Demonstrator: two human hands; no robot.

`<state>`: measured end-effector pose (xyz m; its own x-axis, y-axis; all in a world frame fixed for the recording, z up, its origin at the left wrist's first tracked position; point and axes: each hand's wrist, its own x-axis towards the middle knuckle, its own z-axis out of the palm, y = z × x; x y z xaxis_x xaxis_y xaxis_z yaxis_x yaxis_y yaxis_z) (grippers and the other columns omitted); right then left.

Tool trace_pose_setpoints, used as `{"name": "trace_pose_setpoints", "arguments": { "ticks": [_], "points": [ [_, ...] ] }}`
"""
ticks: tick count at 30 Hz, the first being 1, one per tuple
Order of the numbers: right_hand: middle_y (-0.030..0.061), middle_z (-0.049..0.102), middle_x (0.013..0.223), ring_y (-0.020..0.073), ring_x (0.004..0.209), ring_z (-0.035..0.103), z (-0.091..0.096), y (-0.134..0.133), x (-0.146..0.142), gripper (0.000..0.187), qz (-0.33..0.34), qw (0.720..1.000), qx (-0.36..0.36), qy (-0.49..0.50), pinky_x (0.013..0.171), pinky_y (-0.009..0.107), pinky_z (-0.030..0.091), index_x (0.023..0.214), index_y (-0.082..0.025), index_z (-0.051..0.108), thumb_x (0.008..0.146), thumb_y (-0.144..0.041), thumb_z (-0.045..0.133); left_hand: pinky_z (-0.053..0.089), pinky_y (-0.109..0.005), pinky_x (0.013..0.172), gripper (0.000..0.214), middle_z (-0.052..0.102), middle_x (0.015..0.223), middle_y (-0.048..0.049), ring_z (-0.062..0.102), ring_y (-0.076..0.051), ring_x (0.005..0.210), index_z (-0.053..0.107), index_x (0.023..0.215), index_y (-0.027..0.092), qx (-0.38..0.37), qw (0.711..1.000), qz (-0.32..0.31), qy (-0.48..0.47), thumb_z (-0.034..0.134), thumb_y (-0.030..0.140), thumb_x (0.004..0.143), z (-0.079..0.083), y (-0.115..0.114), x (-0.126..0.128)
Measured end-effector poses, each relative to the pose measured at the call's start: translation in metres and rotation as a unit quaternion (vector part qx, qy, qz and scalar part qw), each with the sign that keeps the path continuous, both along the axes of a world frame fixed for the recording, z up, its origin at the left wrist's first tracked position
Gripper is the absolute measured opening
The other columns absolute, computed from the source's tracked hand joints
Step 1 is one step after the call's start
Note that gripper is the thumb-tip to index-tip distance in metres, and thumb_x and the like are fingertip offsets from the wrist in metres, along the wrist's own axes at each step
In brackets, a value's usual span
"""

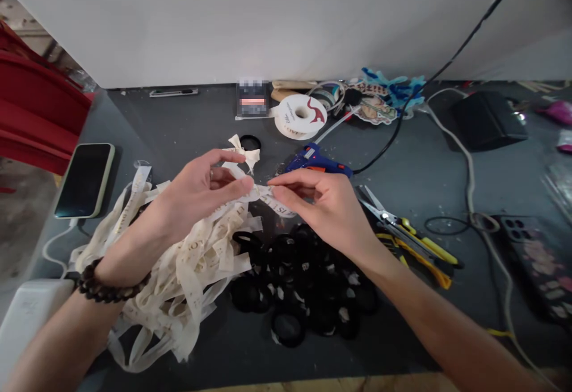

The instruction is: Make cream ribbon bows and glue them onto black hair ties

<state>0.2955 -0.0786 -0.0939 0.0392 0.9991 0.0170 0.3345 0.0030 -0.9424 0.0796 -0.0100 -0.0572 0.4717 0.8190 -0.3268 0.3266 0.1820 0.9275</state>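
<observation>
Between my two hands is a white printed ribbon (279, 204), gathered at its middle. The fingertips of my left hand (201, 186) pinch its left part, and my right hand (319, 201) pinches it just to the right. A cream bow (251, 156) on a black hair tie (250, 142) lies beyond my left fingers. Below my left hand spreads a heap of cut cream ribbons (187, 267). Nearer to me, under my right hand, is a pile of black hair ties (308, 285). A blue glue gun (319, 161) lies just beyond my right hand.
Behind stand a ribbon spool (301, 117) and a box cutter (173, 92). Yellow-handled scissors (402, 225) lie at right, beside a phone (536, 261) and cables. Another phone (84, 180) and a white power bank (38, 314) are at left. A white wall (286, 22) bounds the table.
</observation>
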Motion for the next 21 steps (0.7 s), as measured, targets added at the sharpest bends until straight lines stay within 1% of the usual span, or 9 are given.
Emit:
{"name": "trace_pose_setpoints", "arguments": {
  "ticks": [3, 4, 6, 9, 11, 15, 18, 21],
  "points": [
    [0.0026, 0.081, 0.095, 0.0183, 0.084, 0.075, 0.0, -0.002, -0.002, 0.016, -0.006, 0.999, 0.019, -0.029, 0.077, 0.03, 0.057, 0.103, -0.022, 0.079, 0.095, -0.032, 0.07, 0.05, -0.027, 0.073, 0.061, 0.071, 0.088, -0.002, 0.068, -0.016, 0.082, 0.058, 0.136, 0.021, -0.074, 0.996, -0.005, -0.038, 0.082, 0.045, 0.085, -0.007, -0.003, 0.003],
    [0.0025, 0.081, 0.096, 0.0184, 0.085, 0.075, 0.0, -0.003, -0.002, 0.016, -0.006, 0.999, 0.022, -0.031, 0.077, 0.03, 0.057, 0.105, -0.022, 0.079, 0.095, -0.032, 0.07, 0.05, -0.027, 0.073, 0.063, 0.071, 0.085, -0.0014, 0.068, -0.016, 0.081, 0.058, 0.136, 0.021, -0.09, 0.995, 0.0, -0.039, 0.083, 0.045, 0.084, -0.009, -0.004, 0.004],
    [0.0016, 0.081, 0.094, 0.0183, 0.084, 0.075, 0.0, -0.004, -0.003, 0.014, 0.004, 0.999, 0.027, -0.034, 0.077, 0.03, 0.057, 0.103, -0.023, 0.079, 0.093, -0.031, 0.073, 0.049, -0.026, 0.069, 0.065, 0.071, 0.081, -0.0005, 0.068, -0.016, 0.078, 0.06, 0.136, 0.021, -0.096, 0.995, 0.015, -0.025, 0.085, 0.045, 0.081, -0.012, -0.007, 0.007],
    [0.0, 0.081, 0.09, 0.0173, 0.079, 0.073, 0.001, -0.005, -0.003, 0.007, 0.014, 0.998, 0.039, -0.047, 0.074, 0.029, 0.056, 0.094, -0.025, 0.08, 0.091, -0.03, 0.076, 0.045, -0.025, 0.063, 0.065, 0.071, 0.076, 0.001, 0.066, -0.016, 0.074, 0.062, 0.135, 0.025, -0.065, 0.997, 0.027, 0.019, 0.088, 0.04, 0.078, -0.012, -0.01, 0.01],
    [-0.0001, 0.08, 0.091, 0.0174, 0.08, 0.073, 0.002, -0.004, -0.002, 0.008, 0.015, 0.999, 0.029, -0.032, 0.075, 0.029, 0.056, 0.096, -0.026, 0.08, 0.089, -0.03, 0.078, 0.045, -0.024, 0.061, 0.064, 0.072, 0.074, 0.0012, 0.066, -0.017, 0.072, 0.062, 0.134, 0.025, -0.043, 0.998, 0.025, 0.035, 0.089, 0.037, 0.076, -0.011, -0.011, 0.012],
    [0.0016, 0.08, 0.092, 0.0186, 0.085, 0.075, 0.003, -0.002, 0.001, 0.021, 0.03, 0.999, -0.031, 0.03, 0.077, 0.03, 0.056, 0.105, -0.023, 0.077, 0.086, -0.032, 0.082, 0.048, -0.024, 0.061, 0.059, 0.076, 0.078, 0.0002, 0.068, -0.016, 0.07, 0.062, 0.127, 0.025, -0.027, 1.0, 0.002, 0.016, 0.089, 0.036, 0.076, -0.009, -0.012, 0.014],
    [0.0014, 0.079, 0.086, 0.0171, 0.08, 0.074, 0.003, 0.0, 0.003, 0.018, 0.03, 0.997, -0.049, 0.044, 0.075, 0.029, 0.055, 0.099, -0.022, 0.076, 0.085, -0.032, 0.082, 0.048, -0.024, 0.058, 0.059, 0.076, 0.077, 0.0005, 0.069, -0.017, 0.067, 0.062, 0.127, 0.025, -0.019, 1.0, -0.015, 0.012, 0.089, 0.038, 0.076, -0.01, -0.013, 0.015],
    [0.0003, 0.078, 0.084, 0.0157, 0.078, 0.072, 0.002, 0.002, 0.005, 0.017, 0.017, 0.996, -0.059, 0.062, 0.074, 0.028, 0.054, 0.095, -0.022, 0.072, 0.083, -0.028, 0.082, 0.051, -0.025, 0.059, 0.058, 0.076, 0.077, 0.0001, 0.071, -0.019, 0.07, 0.062, 0.126, 0.024, -0.008, 1.0, -0.001, 0.024, 0.088, 0.038, 0.076, -0.009, -0.016, 0.017]
  ]
}}
